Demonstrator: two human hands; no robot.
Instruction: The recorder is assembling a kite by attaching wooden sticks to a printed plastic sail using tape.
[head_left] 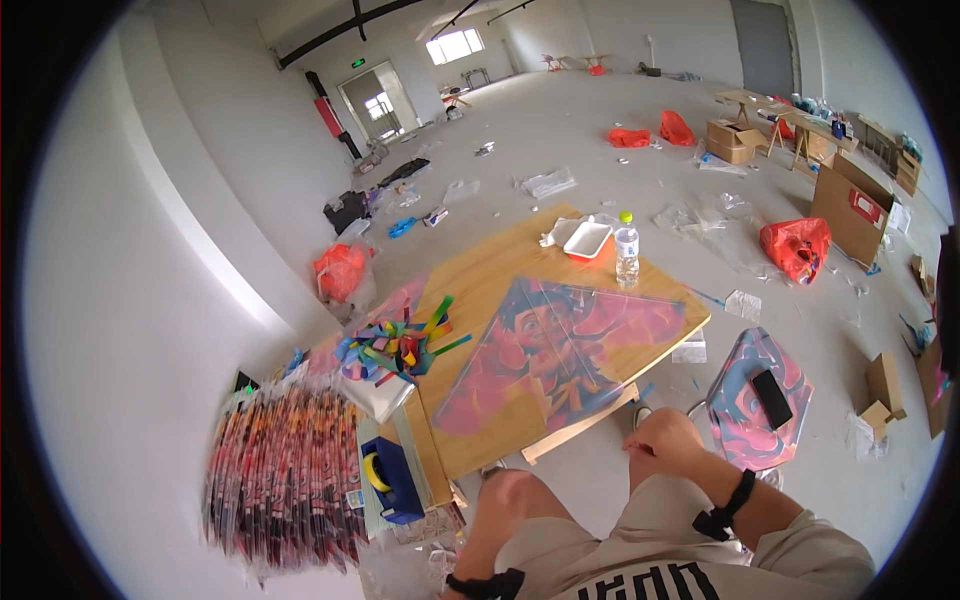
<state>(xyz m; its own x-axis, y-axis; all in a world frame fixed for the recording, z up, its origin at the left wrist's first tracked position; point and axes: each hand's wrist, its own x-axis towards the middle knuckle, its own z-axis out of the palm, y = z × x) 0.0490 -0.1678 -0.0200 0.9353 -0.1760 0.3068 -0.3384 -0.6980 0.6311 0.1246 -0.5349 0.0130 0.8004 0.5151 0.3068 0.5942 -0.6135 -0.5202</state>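
Observation:
Both my hands are down by my knees. My right hand (668, 441) rests at my right knee with its fingers curled in and nothing seen sticking out of them. My left hand (497, 508) is low at my left knee, its fingers not distinguishable. In front of me a wide pink and blue kite (570, 340) with a printed cartoon figure lies spread on a wooden table (470, 440), a thin spar across it. Neither hand touches it. On the table's left, a heap of coloured ribbon strips (395, 348) lies on a plastic bag (378, 396).
Left stands a thick row of plastic-wrapped printed packs (285, 470), beside a blue tape dispenser (392, 480). A water bottle (627, 252) and white tray (587, 240) are at the table's back. Right, a black phone (772, 399) lies on a printed stool (760, 440). Red bags (796, 250) and cartons litter the floor.

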